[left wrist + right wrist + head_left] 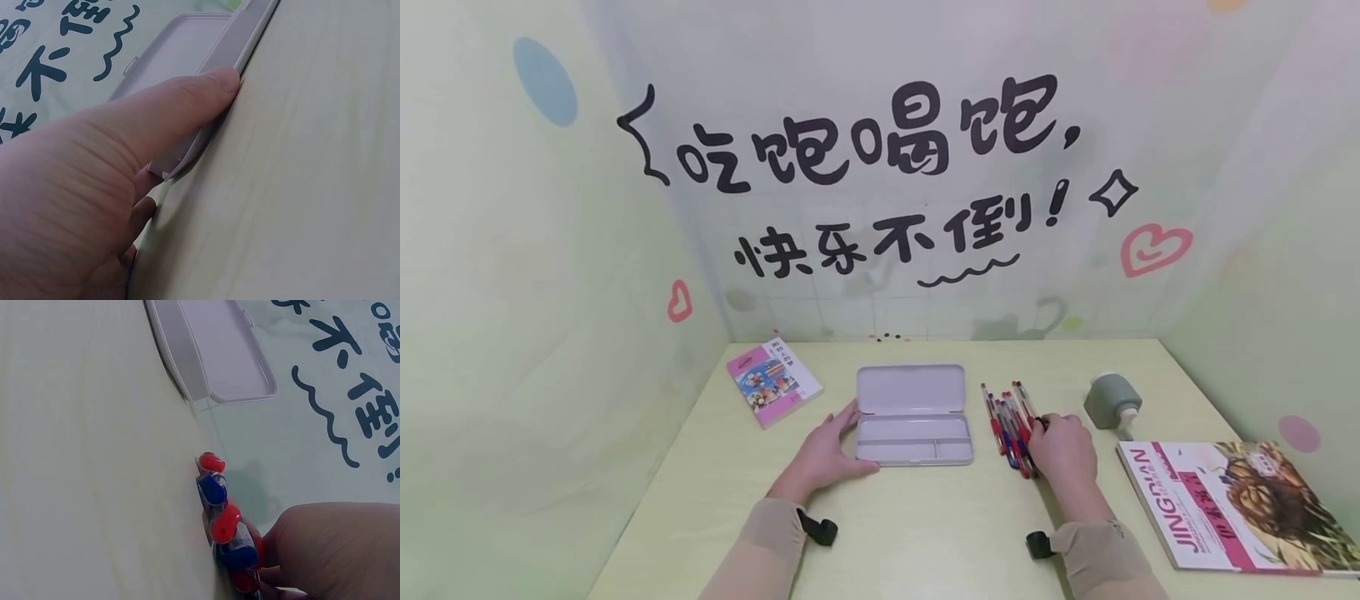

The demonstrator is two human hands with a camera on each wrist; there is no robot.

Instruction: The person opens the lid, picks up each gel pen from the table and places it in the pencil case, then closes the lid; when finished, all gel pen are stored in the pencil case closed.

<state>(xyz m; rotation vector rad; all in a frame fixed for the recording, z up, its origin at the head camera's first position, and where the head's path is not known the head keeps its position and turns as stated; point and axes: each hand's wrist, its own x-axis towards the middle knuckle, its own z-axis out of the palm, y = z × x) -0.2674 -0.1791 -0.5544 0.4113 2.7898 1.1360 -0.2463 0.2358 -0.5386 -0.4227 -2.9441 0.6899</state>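
right hand (1063, 446) rests on the near end of the pens (1011, 417), its fingers curled down over the bundle; the head view shows the fingertips at a dark pen tip, though whether one pen is pinched free of the others i cannot tell. from the right wrist view the red and blue caps (215, 487) stick out past the hand (334, 550), lying flat on the counter (925, 517). taking the pencil case (913, 414) as the landmark: the pens lie just to its right, their long axis running away from the person and leaning slightly left at the far end, roughly square to the case's long side. the case stands open, lid tipped back, tray facing up, and sits to the left of the right hand, near but apart. left hand (827, 450) lies at the case's left end with fingers straight, the thumb (187, 100) pressed along its edge (244, 44), steadying rather than gripping. further from the case, a small booklet (773, 381) lies to its far left, a grey sharpener (1111, 400) to the right beyond the pens, and a large book (1232, 508) to the near right.
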